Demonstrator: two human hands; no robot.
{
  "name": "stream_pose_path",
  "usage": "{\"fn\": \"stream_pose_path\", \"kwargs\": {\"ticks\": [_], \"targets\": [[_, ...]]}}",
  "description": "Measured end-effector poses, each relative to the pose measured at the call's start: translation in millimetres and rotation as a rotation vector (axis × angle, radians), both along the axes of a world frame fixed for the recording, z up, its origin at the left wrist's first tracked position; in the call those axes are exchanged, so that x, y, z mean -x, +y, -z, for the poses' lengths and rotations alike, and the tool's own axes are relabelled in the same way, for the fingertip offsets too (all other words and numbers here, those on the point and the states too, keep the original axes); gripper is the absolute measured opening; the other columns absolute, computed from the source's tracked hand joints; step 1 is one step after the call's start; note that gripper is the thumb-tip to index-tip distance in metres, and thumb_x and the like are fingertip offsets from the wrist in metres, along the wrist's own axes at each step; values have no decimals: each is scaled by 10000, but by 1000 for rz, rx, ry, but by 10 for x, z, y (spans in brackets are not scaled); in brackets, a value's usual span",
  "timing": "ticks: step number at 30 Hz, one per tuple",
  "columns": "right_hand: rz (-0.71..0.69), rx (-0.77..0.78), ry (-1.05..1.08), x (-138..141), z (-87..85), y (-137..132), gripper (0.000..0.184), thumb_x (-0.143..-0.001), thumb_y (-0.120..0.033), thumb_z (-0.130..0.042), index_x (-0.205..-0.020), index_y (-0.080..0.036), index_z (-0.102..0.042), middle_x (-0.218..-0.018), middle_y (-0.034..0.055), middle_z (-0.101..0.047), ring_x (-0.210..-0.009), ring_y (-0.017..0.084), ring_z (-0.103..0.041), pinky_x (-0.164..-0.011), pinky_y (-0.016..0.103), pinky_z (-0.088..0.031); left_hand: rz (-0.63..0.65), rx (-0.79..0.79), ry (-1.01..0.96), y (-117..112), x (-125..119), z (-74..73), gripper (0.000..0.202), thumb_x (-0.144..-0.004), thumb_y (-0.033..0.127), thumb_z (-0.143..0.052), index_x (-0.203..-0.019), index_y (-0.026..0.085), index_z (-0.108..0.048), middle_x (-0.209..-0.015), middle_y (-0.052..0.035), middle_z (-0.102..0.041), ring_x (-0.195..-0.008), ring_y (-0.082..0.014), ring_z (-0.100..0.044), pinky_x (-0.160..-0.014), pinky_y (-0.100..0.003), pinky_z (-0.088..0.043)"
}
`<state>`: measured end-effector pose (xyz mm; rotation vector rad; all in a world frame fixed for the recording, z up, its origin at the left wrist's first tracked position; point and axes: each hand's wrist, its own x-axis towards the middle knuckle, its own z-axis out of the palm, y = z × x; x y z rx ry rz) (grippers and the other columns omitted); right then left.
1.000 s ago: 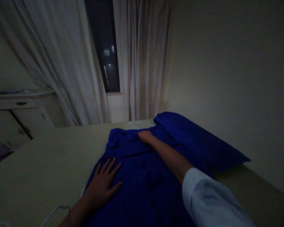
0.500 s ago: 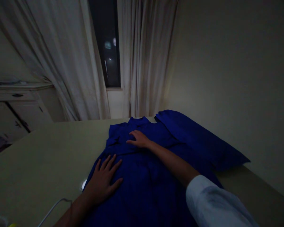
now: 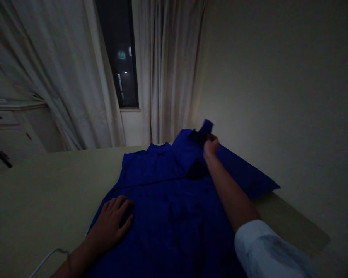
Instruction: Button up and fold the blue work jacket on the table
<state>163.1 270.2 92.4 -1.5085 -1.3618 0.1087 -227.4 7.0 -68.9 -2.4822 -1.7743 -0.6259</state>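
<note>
A dark blue garment (image 3: pixel 168 208) lies spread on a pale flat surface (image 3: pixel 46 185) in a dim room. My left hand (image 3: pixel 111 222) rests on the garment's left side, palm down, fingers slightly curled and apart. My right hand (image 3: pixel 211 146) is raised at the far right of the garment, closed on a corner of the blue cloth and lifting it off the surface. A white sleeve (image 3: pixel 266 251) covers my right upper arm.
White curtains (image 3: pixel 75 77) frame a dark window (image 3: pixel 118 54) behind the surface. A pale wall (image 3: pixel 278 96) runs along the right side. White drawers (image 3: pixel 5 131) stand at the far left. A thin white cable (image 3: pixel 46 256) lies by my left wrist.
My right hand left the collar area, moved right and up, and took hold of a corner of the cloth. My left hand slid a little left and curled. The view shifted.
</note>
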Motion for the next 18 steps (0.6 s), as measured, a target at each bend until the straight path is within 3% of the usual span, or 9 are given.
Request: {"fn": "stream_pose_path", "kwargs": {"ticks": [3, 5, 6, 7, 9, 10, 12, 15, 18], "targets": [[418, -108, 174, -978, -147, -104, 417, -1051, -287, -370, -1400, -82, -473, -1332, 303, -544, -1248, 357, -576, -1075, 567, -423, -3, 1, -4, 25, 3, 13, 320, -986, 491, -545, -1225, 296, -631, -1252, -67, -636, -1139, -304, -603, -1018, -509, -453], [624, -184, 251, -1277, -59, -237, 411, -1034, -255, -376, -1396, -76, -451, -1338, 307, -539, -1247, 342, -580, -1087, 537, -418, -7, 9, -6, 35, 7, 25, 324, -989, 499, -537, -1231, 304, -629, -1260, -68, -639, -1132, -305, -603, -1010, -513, -452], [613, -144, 204, -1295, 26, -294, 412, -1042, -249, -345, -1400, -72, -444, -1332, 297, -555, -1233, 322, -593, -1079, 505, -429, -7, 17, -5, 38, 9, 31, 325, -992, 503, -532, -1232, 307, -629, -1264, -71, -638, -1129, -306, -602, -1006, -516, -451], [522, -48, 100, -1232, 129, -336, 420, -1058, -254, -297, -1407, -72, -444, -1326, 281, -577, -1221, 300, -606, -1066, 468, -442, -8, 24, -4, 39, 10, 35, 326, -994, 506, -528, -1231, 307, -629, -1266, -73, -637, -1127, -306, -600, -1004, -518, -449], [209, 220, -172, -918, 364, -375, 452, -1096, -321, -233, -1390, -107, -501, -1295, 223, -636, -1183, 260, -642, -1027, 395, -473, -9, 35, -2, 39, 9, 38, 328, -998, 511, -522, -1229, 304, -630, -1268, -77, -635, -1132, -307, -595, -1003, -520, -445], [69, 333, -279, -706, 484, -378, 456, -1104, -393, -269, -1339, -138, -566, -1260, 187, -672, -1155, 247, -663, -1005, 363, -487, -10, 38, -1, 38, 7, 36, 328, -999, 511, -520, -1227, 303, -630, -1268, -77, -634, -1135, -307, -594, -1001, -518, -445], [-100, 478, -380, -269, 702, -368, 440, -1037, -553, -497, -1167, -176, -685, -1147, 141, -734, -1080, 253, -706, -954, 326, -516, -11, 40, 1, 33, 0, 25, 325, -1000, 511, -522, -1223, 302, -630, -1262, -75, -636, -1130, -305, -597, -991, -509, -451], [-169, 618, -453, 206, 925, -363, 517, -881, -569, -755, -1143, -125, -719, -1188, 210, -727, -1122, 342, -707, -965, 395, -533, -14, 39, 2, 20, -18, -6, 320, -1000, 500, -524, -1225, 299, -630, -1255, -72, -635, -1128, -300, -599, -984, -498, -457], [-146, 713, -519, 378, 994, -395, 604, -889, -483, -778, -1311, -68, -654, -1385, 302, -610, -1253, 415, -645, -1009, 484, -522, -20, 36, 1, 5, -44, -50, 316, -996, 484, -527, -1224, 294, -634, -1249, -70, -634, -1129, -302, -595, -985, -499, -457]]}}
